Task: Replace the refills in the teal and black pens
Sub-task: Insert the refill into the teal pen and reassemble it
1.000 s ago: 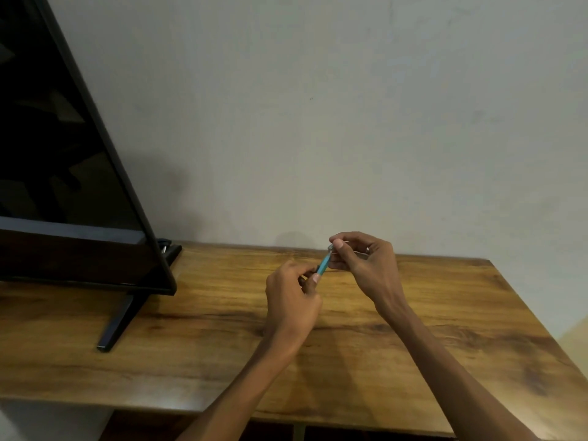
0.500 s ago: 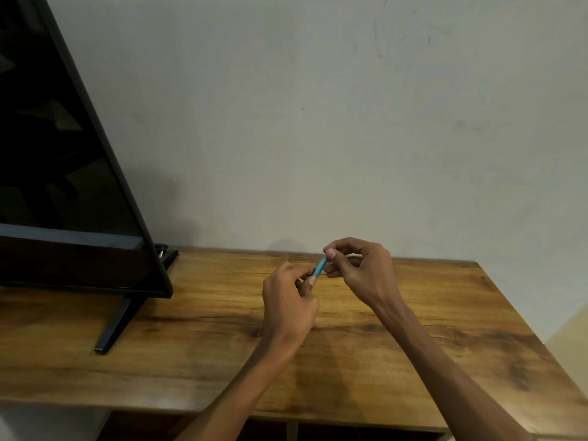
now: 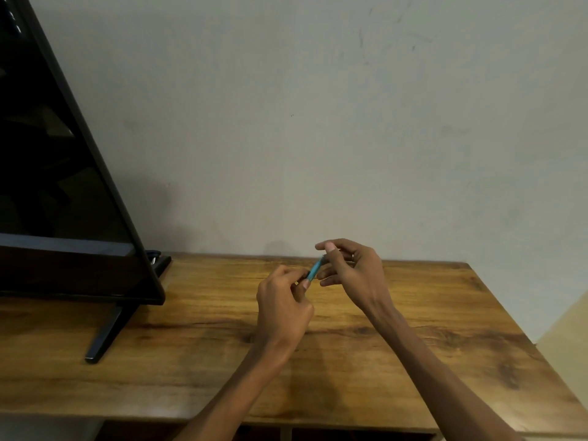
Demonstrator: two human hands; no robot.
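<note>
both hands hold the teal pen above the bench. the left hand has its grip on the lower end. the right hand pinches the top.

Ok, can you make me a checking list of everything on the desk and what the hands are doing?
Surface: wooden table, bare grain showing.
Job's things: teal pen held above the table; black pen and refills not seen.
Clutter: nothing seen.
Hands: left hand grips the pen's lower end; right hand pinches its upper end.
Cables: nothing clearly seen; a small dark object behind the screen cannot be told.
Surroundings: black screen on stand, plain wall.
</note>
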